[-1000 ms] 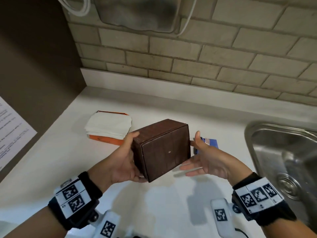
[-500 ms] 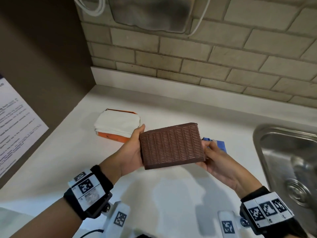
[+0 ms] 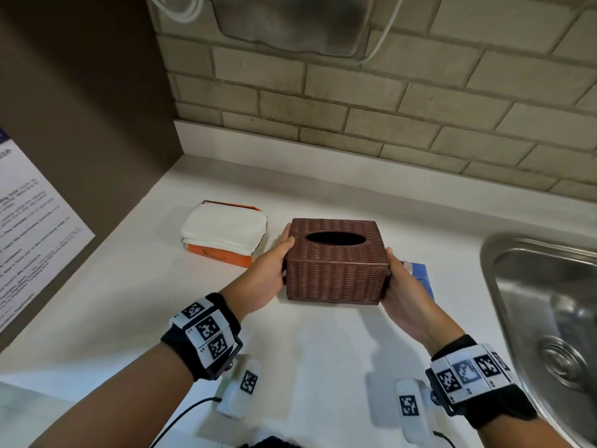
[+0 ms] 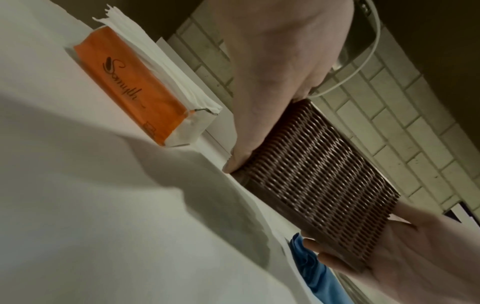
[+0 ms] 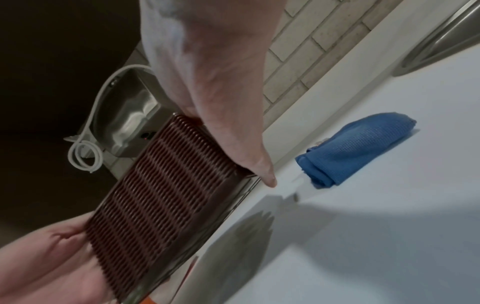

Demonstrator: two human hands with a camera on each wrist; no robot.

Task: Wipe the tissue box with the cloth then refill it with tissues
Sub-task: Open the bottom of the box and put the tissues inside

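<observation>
The brown woven tissue box (image 3: 336, 273) stands upright on the white counter (image 3: 323, 367), its oval opening facing up and dark inside. My left hand (image 3: 274, 266) grips its left side with the thumb on the top edge. My right hand (image 3: 395, 279) grips the right side, fingers behind it. The wrist views show the box (image 4: 319, 179) (image 5: 161, 195) held between both palms. A folded blue cloth (image 3: 420, 273) (image 5: 355, 148) lies on the counter just right of the box, partly hidden by my right hand. An orange pack of white tissues (image 3: 223, 234) (image 4: 135, 82) lies to the left.
A steel sink (image 3: 542, 302) is set into the counter at the right. A brick wall with a metal unit (image 3: 290, 21) and white cables runs behind. A brown side wall with a printed sheet (image 3: 29, 227) closes off the left.
The box was held in the air with its smooth base toward me. It has been turned upright, opening up, and lowered onto the counter, with both hands now on its sides.
</observation>
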